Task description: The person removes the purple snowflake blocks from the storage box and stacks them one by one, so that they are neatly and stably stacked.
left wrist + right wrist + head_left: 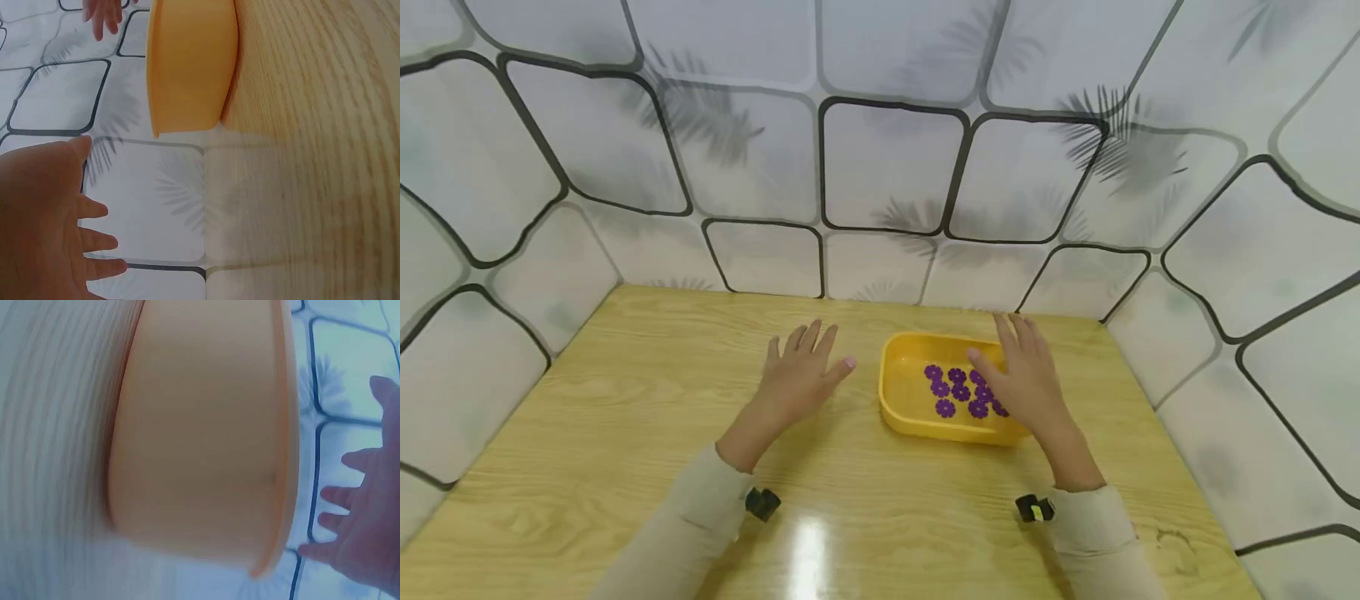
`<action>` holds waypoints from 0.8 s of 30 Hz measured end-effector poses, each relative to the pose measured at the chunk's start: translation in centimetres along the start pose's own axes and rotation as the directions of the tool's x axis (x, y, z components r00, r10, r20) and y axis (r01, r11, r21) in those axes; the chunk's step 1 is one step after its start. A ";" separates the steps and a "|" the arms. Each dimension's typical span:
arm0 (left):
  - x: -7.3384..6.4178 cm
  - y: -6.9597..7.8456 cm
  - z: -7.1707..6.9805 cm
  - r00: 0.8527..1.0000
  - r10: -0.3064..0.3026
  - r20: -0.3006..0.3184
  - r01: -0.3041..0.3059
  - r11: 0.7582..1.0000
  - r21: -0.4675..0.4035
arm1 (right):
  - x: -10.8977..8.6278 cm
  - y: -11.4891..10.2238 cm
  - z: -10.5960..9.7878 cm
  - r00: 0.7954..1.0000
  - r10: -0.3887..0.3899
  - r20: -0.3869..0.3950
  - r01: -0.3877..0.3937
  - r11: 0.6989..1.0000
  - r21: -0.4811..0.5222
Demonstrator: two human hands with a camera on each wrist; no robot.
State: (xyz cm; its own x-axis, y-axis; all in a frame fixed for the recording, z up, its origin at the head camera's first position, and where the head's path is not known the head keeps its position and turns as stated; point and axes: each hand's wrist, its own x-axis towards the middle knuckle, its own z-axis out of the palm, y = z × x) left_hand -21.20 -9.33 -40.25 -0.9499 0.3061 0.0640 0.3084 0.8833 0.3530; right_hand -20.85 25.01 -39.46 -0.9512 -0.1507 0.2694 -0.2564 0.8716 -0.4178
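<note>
A yellow rectangular tray (910, 425) stands on the wooden table, with several purple flower-shaped pieces (945, 408) lying in it. My right hand (1028, 383) is over the tray's right end, fingers spread and holding nothing; it hides part of that end. To the left of the tray, my left hand (801, 375) hovers above the table with its fingers apart and nothing in it. The left wrist view shows the tray's side wall (190, 69) beyond the left hand (50, 219). In the right wrist view, the right hand (372, 506) appears beside the tray's wall (200, 425), above rim level.
The pale wood table (647, 400) meets a wall covering (891, 167) with dark outlined blocks and leaf prints at the back and both sides. Each sleeve cuff carries a small black device, one on the left wrist (763, 503) and one on the right (1034, 508).
</note>
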 end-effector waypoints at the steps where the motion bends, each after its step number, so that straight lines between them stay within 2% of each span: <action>1: 0.0 0.1 0.2 1.000 0.014 -0.007 -0.014 1.000 -0.012 | -0.3 0.8 -0.4 1.000 0.004 0.003 -0.004 0.999 0.048; 4: 0.2 0.4 0.7 0.997 0.066 -0.042 -0.069 0.995 -0.065 | -1.3 3.1 -1.4 0.999 0.029 0.020 -0.033 0.973 0.228; 7: 0.4 0.7 1.1 0.991 0.107 -0.074 -0.118 0.981 -0.153 | -2.0 5.2 -2.2 0.997 0.042 0.060 -0.061 0.922 0.381; 9: 0.6 0.9 1.4 0.989 0.123 -0.081 -0.138 0.963 -0.230 | -2.3 6.3 -2.5 0.994 0.054 0.095 -0.091 0.893 0.441; 14: 1.7 1.6 2.5 0.985 0.162 -0.062 -0.173 0.896 -0.408 | -2.9 8.1 -2.4 0.982 0.100 0.160 -0.167 0.860 0.483; 18: 2.5 2.6 3.2 0.978 0.203 -0.054 -0.203 0.848 -0.489 | -3.3 9.1 -2.0 0.974 0.112 0.196 -0.201 0.826 0.527; 21: 3.0 3.3 3.6 0.973 0.224 -0.051 -0.218 0.831 -0.512 | -3.5 9.6 -1.8 0.972 0.097 0.212 -0.202 0.805 0.557; 24: 3.5 3.9 3.9 0.970 0.236 -0.050 -0.228 0.826 -0.515 | -3.5 10.0 -1.6 0.973 0.080 0.216 -0.193 0.796 0.573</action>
State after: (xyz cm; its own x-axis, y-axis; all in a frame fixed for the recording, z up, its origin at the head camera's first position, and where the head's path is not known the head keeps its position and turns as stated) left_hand -23.16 -3.43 -42.27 -0.8515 0.4878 0.1925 0.4447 0.4772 0.7579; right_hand -19.79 35.03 -43.22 -0.9833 -0.1775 0.0414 -0.1194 0.4556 -0.8821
